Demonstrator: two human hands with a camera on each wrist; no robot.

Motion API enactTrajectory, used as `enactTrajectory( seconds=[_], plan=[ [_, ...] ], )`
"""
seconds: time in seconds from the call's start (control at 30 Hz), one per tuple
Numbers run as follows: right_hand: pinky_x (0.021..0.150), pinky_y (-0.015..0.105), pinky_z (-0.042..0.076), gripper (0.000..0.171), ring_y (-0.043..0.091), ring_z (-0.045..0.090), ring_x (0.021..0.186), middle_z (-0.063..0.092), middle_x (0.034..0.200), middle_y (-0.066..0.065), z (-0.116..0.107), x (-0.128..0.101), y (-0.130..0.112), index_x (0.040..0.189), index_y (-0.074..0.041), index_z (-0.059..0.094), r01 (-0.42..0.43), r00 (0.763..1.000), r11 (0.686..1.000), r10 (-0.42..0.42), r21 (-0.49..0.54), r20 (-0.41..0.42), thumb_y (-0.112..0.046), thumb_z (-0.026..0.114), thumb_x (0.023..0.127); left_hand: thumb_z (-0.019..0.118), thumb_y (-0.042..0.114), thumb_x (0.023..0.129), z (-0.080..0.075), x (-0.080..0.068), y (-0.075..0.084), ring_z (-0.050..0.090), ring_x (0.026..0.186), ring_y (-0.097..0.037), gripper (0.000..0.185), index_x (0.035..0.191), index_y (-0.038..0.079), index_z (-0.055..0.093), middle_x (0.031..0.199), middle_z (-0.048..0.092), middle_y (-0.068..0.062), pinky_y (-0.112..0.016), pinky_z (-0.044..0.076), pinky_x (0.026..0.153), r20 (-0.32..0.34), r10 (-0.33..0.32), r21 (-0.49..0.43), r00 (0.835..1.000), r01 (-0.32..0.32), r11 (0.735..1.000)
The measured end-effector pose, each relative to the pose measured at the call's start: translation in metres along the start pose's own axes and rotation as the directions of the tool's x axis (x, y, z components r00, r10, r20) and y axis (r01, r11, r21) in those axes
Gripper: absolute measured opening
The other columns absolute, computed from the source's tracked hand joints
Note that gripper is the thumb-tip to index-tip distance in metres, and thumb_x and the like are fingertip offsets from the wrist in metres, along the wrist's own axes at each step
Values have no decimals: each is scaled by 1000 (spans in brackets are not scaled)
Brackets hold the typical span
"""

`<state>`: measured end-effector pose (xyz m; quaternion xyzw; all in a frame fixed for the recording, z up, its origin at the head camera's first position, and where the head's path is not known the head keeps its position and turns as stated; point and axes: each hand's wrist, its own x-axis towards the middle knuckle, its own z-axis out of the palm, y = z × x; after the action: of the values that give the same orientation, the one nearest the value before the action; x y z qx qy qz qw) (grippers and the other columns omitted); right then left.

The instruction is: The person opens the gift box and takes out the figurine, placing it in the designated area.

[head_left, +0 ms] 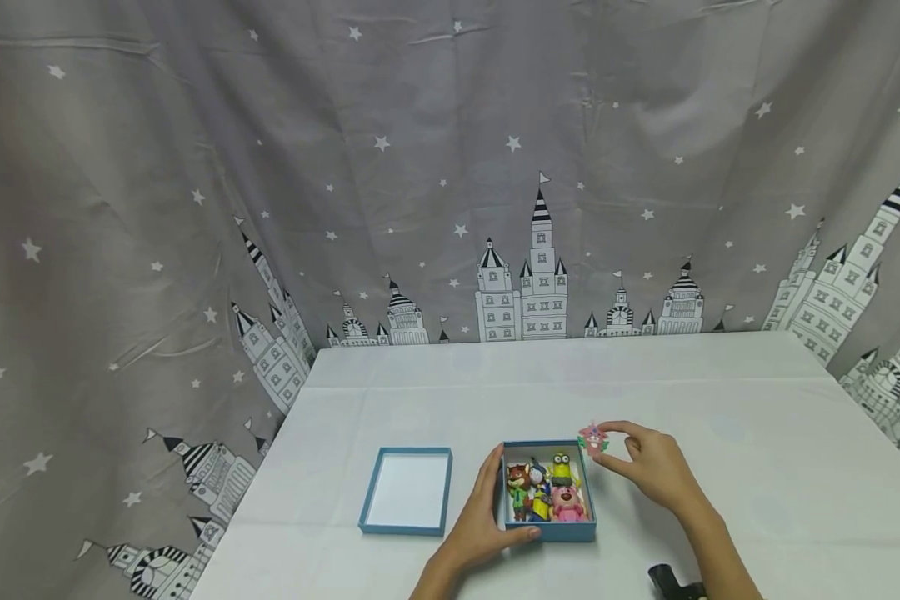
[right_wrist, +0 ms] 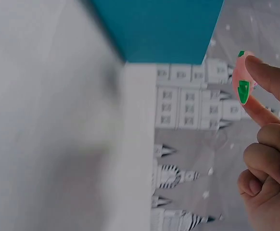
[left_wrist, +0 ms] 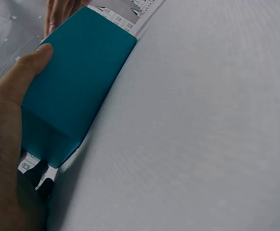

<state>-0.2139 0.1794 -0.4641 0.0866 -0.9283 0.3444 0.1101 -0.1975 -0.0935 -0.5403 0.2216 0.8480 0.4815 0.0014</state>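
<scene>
Head view: a blue box (head_left: 549,530) of small toy figures (head_left: 547,492) is being steadied on the white tabletop (head_left: 720,400) by the left hand (head_left: 487,508), fingers and thumb curled round its left side, probably so that it is kept from sliding. A pink flower toy (head_left: 593,438) is being pinched by the right hand (head_left: 648,467) just beside the box's far right corner. The lid (head_left: 407,490) is lying open-side up to the left.

Left wrist view: the box wall (left_wrist: 77,86) is being gripped by the thumb.

Right wrist view: the flower toy (right_wrist: 243,82) is being pinched between fingertips (right_wrist: 267,77), the other fingers curled. No writing can be read.
</scene>
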Motion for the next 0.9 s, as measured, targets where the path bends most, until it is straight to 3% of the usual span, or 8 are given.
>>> enactTrajectory(
  seconds=[0.4, 0.9],
  plan=[
    [41, 21, 22, 47, 6, 19, 48, 25, 51, -7, -3, -12, 45, 109, -11, 67, -92, 996, 996, 92, 13, 11, -40, 76, 73, 79, 46, 67, 0, 0, 0, 19, 136, -34, 114, 150, 18, 6, 153, 11, -7, -58, 23, 103, -1, -11, 6, 1000, 11, 1000],
    [42, 22, 28, 45, 4, 25, 45, 31, 50, -7, 11, -17, 71, 110, -8, 66, -128, 989, 987, 120, 98, 83, -32, 78, 73, 79, 45, 67, -1, 0, 1, 19, 136, -35, 115, 150, 16, 6, 153, 11, -11, -58, 23, 103, 2, 1, 4, 1000, -1, 1000]
  ],
)
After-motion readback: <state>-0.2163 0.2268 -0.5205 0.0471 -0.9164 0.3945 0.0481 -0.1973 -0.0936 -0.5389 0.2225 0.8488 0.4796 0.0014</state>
